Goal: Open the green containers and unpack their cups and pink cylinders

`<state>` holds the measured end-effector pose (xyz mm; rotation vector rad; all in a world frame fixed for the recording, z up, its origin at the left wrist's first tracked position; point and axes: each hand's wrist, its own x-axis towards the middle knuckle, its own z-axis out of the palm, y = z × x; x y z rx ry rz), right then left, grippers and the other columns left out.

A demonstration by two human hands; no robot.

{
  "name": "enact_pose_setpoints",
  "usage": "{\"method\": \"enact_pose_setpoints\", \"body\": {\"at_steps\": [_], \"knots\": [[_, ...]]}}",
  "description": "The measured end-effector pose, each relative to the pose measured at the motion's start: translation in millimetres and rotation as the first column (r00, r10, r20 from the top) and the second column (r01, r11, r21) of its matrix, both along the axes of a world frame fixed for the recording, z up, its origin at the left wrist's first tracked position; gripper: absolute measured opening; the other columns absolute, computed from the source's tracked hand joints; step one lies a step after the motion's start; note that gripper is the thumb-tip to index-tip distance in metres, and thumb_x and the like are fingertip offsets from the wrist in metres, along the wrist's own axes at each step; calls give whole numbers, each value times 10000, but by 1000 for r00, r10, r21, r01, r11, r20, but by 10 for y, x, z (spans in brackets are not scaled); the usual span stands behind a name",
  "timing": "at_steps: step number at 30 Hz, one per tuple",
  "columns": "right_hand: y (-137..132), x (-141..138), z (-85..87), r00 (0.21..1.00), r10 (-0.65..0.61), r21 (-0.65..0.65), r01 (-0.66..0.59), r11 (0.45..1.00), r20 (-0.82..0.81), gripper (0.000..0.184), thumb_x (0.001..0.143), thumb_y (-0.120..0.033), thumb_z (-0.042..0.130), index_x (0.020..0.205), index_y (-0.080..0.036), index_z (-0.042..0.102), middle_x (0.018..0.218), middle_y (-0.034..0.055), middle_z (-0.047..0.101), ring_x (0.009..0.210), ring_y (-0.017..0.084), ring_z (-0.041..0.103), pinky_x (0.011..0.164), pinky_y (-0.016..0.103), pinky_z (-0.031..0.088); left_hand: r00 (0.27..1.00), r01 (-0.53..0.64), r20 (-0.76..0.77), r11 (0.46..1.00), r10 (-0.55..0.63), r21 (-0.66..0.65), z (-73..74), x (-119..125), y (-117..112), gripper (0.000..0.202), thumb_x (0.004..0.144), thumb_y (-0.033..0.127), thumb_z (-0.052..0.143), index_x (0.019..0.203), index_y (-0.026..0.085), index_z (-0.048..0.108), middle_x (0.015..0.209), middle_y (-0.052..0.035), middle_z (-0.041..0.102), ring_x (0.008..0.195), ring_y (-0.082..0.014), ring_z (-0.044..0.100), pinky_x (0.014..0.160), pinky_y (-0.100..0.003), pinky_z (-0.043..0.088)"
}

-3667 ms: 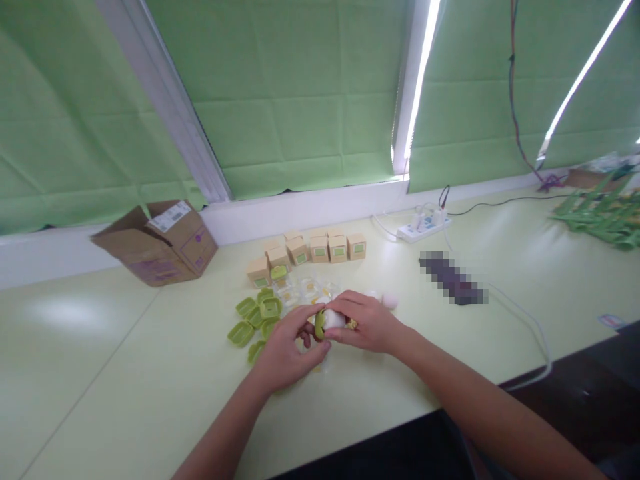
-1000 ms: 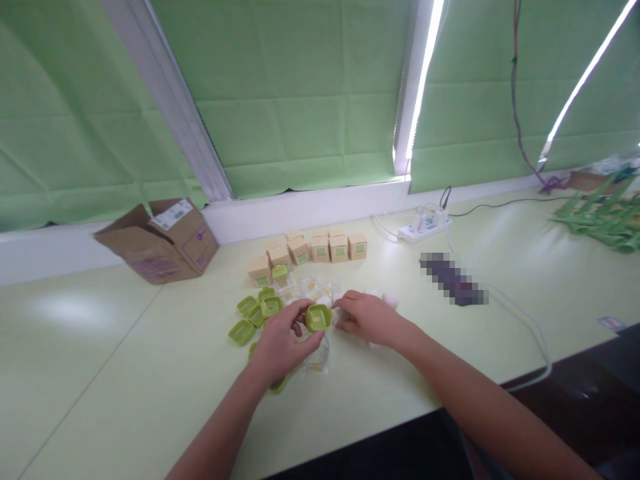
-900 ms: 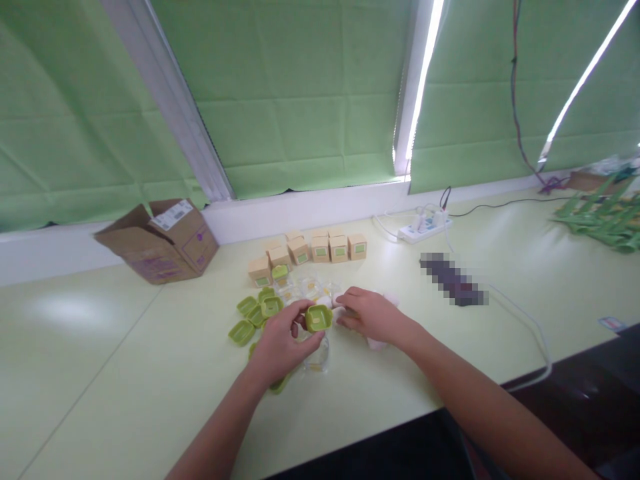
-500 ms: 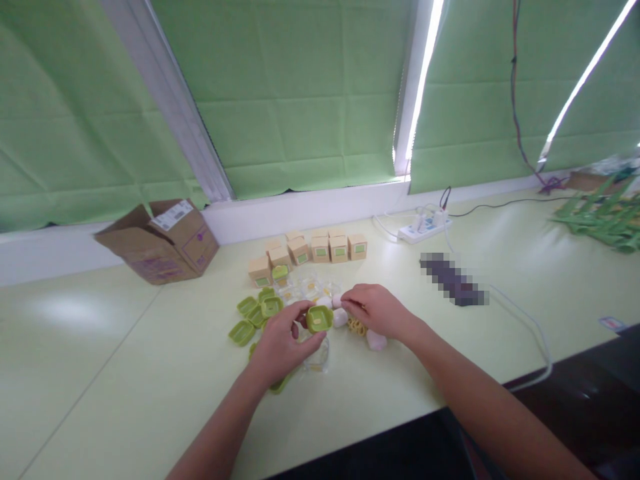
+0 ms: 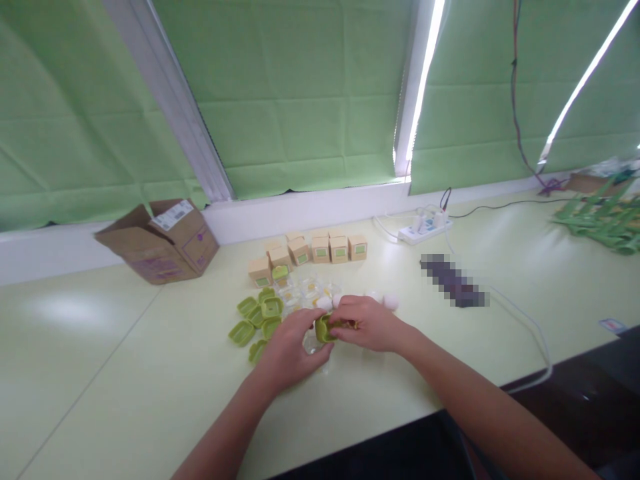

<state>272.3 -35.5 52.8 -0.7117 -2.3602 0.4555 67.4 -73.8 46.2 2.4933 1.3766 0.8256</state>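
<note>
My left hand grips a small green plastic container between thumb and fingers, its opening tilted toward the right. The fingertips of my right hand are bunched together at the opening; whatever they hold is hidden. On the table left of my hands lie several loose green containers. Clear plastic pieces with yellow spots sit just behind my hands. Beyond my right hand is a whitish rounded piece, with another white piece close to my left fingers.
Several small tan boxes with green labels line the back of the table. An open cardboard carton stands at the back left. At the right are a white power strip, a cable, a pixelated dark object and green strips.
My right hand has moved down and left from the white pieces to the green container. The container is tilted more now. Whitish pieces beside my right hand have shifted.
</note>
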Motion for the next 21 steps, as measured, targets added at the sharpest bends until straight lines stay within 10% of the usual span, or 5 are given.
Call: {"method": "enact_pose_setpoints", "body": {"at_steps": [21], "knots": [[87, -52, -204, 980, -101, 380, 30, 924, 169, 223, 857, -271, 555, 658, -190, 617, 637, -16, 536, 604, 100, 475, 555, 248, 295, 997, 78, -3, 991, -79, 107, -60, -13, 13, 453, 755, 294, 668, 1187, 215, 554, 1019, -43, 681, 911, -188, 629, 831, -312, 485]]}}
